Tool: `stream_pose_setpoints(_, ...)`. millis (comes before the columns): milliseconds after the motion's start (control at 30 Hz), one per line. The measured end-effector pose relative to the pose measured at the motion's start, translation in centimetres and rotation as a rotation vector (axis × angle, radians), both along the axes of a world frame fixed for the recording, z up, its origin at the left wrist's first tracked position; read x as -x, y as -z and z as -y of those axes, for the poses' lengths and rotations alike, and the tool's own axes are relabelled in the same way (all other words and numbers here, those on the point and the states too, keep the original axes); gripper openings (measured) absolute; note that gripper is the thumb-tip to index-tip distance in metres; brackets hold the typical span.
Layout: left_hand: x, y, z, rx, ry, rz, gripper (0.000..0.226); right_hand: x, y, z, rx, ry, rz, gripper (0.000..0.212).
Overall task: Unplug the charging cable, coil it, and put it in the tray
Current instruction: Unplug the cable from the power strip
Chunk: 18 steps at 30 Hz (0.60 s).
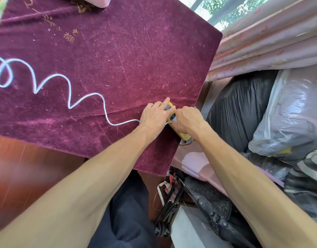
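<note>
A pale blue-white charging cable (70,97) snakes in loose waves across the purple velvet cloth (118,51), from the left edge to a yellow power strip (183,136) at the table's right edge. My left hand (155,116) lies flat on the strip's far end, fingers pressed down over it. My right hand (187,119) is closed around the cable's white plug (173,120), which sits at a socket in the strip. Most of the plug is hidden by my fingers. A pink tray-like corner (102,1) shows at the top edge.
The table ends just right of the strip. Beyond it are pink curtains (270,42), a black bag (238,108) and clear plastic bags (294,113). Below the table's corner lie a dark chair (208,199), pink cloth (195,161) and tangled wires (169,192). Wooden floor (28,167) lies at the left.
</note>
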<state>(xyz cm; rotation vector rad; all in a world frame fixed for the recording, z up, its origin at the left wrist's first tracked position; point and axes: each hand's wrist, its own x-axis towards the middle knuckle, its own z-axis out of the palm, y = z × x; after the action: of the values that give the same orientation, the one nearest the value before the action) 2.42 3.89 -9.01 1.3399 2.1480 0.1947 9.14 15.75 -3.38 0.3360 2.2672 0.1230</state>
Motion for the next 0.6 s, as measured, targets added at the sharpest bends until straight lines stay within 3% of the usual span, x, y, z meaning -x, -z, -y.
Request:
stream_pose_setpoints(267, 0.0, -0.1, -0.2, 0.019, -0.008, 0.020, 0.057, -0.9, -0.2, 0.4, 0.003, 0.060, -0.042, 0.037)
stream_pose_setpoints(467, 0.9, -3.2, -0.2, 0.084, -0.040, 0.144, 0.043, -4.0, -2.1, 0.3, 0.104, 0.502, -0.136, 0.034)
stream_pose_setpoints(600, 0.2, -7.6, 3.6, 0.038, -0.035, 0.214, 0.051, -7.0, -5.0, 2.3, 0.106, 0.591, -0.174, 0.025)
